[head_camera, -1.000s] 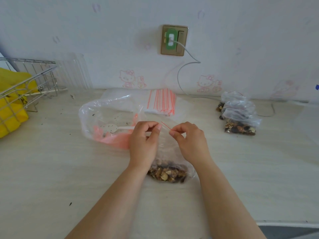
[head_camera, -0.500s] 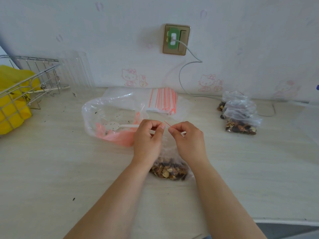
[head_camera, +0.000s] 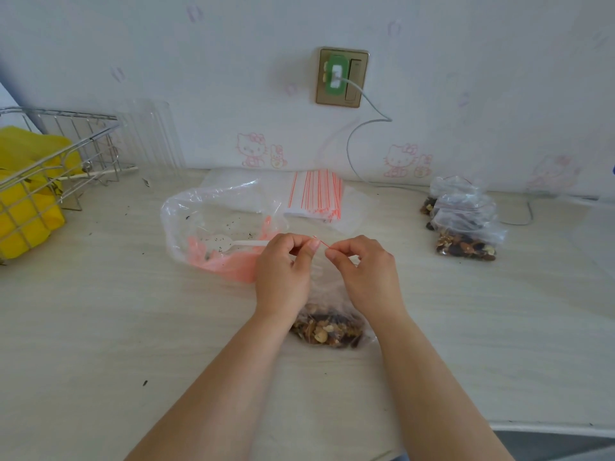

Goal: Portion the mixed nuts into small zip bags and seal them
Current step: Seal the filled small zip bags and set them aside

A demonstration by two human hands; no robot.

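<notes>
A small clear zip bag [head_camera: 327, 294] with mixed nuts [head_camera: 327, 329] at its bottom stands on the table in front of me. My left hand [head_camera: 283, 274] and my right hand [head_camera: 364, 271] each pinch its red zip strip at the top, fingertips close together. Behind the left hand lies a large clear and pink bag [head_camera: 213, 227], nearly emptied, with a white plastic spoon [head_camera: 233, 243] inside. A stack of unused red-striped zip bags [head_camera: 316, 194] lies at the back. Several filled bags of nuts [head_camera: 462, 221] are piled at the right.
A wire basket [head_camera: 50, 168] holding something yellow stands at the far left. A white cable [head_camera: 362, 128] runs from the wall socket [head_camera: 341, 78] down along the table's back. Dark crumbs dot the pale table [head_camera: 100, 311]. The table's front edge shows at the lower right.
My two hands have drawn closer together along the red zip strip; the visible stretch of strip between them has grown shorter.
</notes>
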